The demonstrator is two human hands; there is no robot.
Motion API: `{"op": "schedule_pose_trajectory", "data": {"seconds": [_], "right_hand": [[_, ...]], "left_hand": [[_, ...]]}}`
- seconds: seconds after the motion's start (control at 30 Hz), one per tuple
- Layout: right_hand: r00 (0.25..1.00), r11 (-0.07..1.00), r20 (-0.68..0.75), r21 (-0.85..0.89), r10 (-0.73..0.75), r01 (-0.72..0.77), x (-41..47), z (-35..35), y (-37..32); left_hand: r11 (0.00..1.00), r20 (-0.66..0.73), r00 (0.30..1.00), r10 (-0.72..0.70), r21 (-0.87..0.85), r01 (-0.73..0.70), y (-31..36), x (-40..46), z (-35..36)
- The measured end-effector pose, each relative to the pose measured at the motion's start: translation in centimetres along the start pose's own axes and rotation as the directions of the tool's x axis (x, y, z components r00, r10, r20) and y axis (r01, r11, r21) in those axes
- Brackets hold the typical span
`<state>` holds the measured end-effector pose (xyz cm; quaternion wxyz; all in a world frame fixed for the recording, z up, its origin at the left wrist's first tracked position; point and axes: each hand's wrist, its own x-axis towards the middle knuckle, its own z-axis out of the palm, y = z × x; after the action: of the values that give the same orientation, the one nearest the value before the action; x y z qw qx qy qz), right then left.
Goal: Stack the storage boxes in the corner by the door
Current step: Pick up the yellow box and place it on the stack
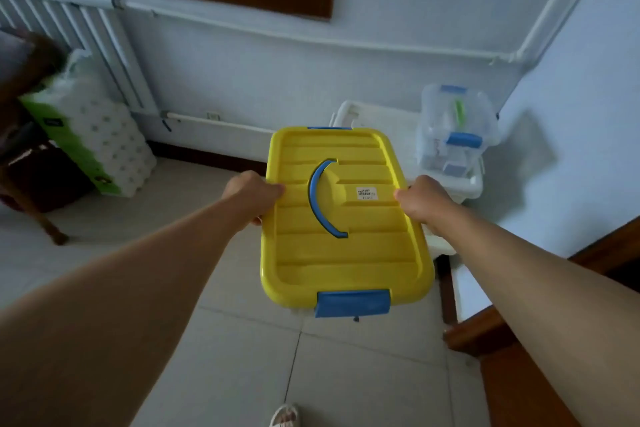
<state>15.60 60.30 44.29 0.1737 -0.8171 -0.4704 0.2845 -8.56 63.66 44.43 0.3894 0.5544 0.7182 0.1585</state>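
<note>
Nearest the camera, a sandalled foot (284, 415) shows at the bottom edge on a pale tiled floor (221, 357). Two bare forearms reach forward, carrying a yellow-lidded storage box (343, 253) in the air between them. The lid has a blue clasp (352, 303) on its near end and a curved blue handle (323, 198) lying flat in the middle. The left hand (249, 196) grips the lid's left edge, thumb pressed on top, the other fingers curled underneath out of sight. The right hand (420, 199) clamps the right edge the same way. Just beyond the box, in the corner, sits a white box (464, 184) with a small clear box (457, 128) with blue clasps on top. Far left, a pack of paper rolls (104, 142) stands by a radiator (79, 35).
</note>
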Motion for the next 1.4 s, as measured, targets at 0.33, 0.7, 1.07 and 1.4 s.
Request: {"op": "schedule_pose_trajectory", "data": {"seconds": [0.33,0.7,1.07,1.4], "right_hand": [[0.993,0.994,-0.072,0.071,0.091,-0.086,13.1,-5.8,-1.7],[0.992,0.994,-0.054,-0.003,0.113,-0.113,30.6,-10.6,-0.9],[0.975,0.978,-0.085,0.024,0.207,-0.206,42.0,-10.2,-1.5],[0.948,0.962,-0.188,-0.046,0.258,-0.271,47.6,-8.9,-2.2]], "left_hand": [[0.983,0.072,0.992,0.108,0.139,-0.117,12.4,13.9,1.7],[0.963,0.048,0.991,0.121,0.237,-0.129,23.5,28.2,7.8],[0.955,0.112,0.988,0.104,0.265,-0.131,28.5,39.2,10.8],[0.953,0.205,0.971,0.12,0.252,-0.171,29.8,45.8,13.0]]}}
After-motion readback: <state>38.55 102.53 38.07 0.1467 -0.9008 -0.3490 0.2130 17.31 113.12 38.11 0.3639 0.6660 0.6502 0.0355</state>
